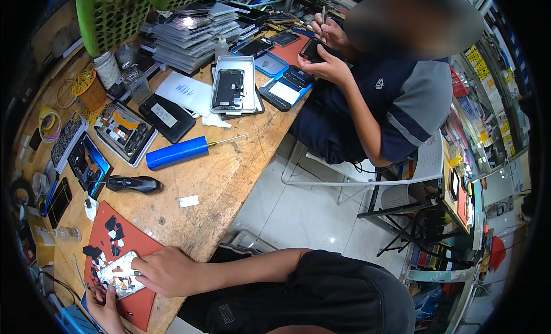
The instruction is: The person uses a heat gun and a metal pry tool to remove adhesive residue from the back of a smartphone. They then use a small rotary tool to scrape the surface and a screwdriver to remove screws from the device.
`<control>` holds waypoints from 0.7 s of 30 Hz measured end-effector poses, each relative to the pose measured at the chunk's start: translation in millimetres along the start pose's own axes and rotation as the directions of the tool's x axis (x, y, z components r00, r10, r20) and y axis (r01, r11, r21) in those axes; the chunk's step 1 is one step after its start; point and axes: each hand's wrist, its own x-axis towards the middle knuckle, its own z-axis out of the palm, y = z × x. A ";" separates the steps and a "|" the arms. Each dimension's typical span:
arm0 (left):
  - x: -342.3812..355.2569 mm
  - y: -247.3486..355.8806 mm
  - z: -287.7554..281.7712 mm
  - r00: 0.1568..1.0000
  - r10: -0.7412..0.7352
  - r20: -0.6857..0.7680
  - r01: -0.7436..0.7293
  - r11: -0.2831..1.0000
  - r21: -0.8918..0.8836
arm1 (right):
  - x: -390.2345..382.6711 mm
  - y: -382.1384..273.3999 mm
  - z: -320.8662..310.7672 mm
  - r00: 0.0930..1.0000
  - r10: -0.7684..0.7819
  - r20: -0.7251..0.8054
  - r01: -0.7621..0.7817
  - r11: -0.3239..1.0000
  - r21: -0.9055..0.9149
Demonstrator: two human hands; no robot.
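A shiny silver plate (123, 289), flat and rectangular with brown and dark patches, lies on a red-brown mat (145, 312) at the lower left. My left hand (107, 314) grips the plate's near-left edge, thumb and fingers closed there. Over the plate's right side, my right hand (168, 271) is bent with fingertips pinched together; whatever they hold is too small to make out. Torn black flakes (92, 252) and white scraps (112, 234) are scattered on the mat beyond the plate.
Nearby lie a black trimmer-shaped tool (135, 184), a blue cylinder with a metal rod (177, 153), a white label (189, 201) and opened devices (123, 133). Across the table, a co-worker (367, 98) holds a phone (313, 50) and a thin tool. A green perforated basket (112, 18) hangs above.
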 end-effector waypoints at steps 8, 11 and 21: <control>-2.5 2.6 6.1 0.998 -0.060 0.006 0.060 0.990 -0.130 | 0.4 1.0 0.2 1.000 0.003 0.013 -0.003 1.000 -0.002; -6.0 12.9 9.2 1.000 -0.008 -0.008 0.008 0.998 -0.065 | 0.4 2.0 0.1 1.000 0.000 0.017 0.001 1.000 -0.016; -11.2 17.2 9.1 0.999 0.050 0.007 -0.051 0.998 0.048 | 0.1 3.1 1.6 1.000 -0.005 0.003 0.005 1.000 -0.020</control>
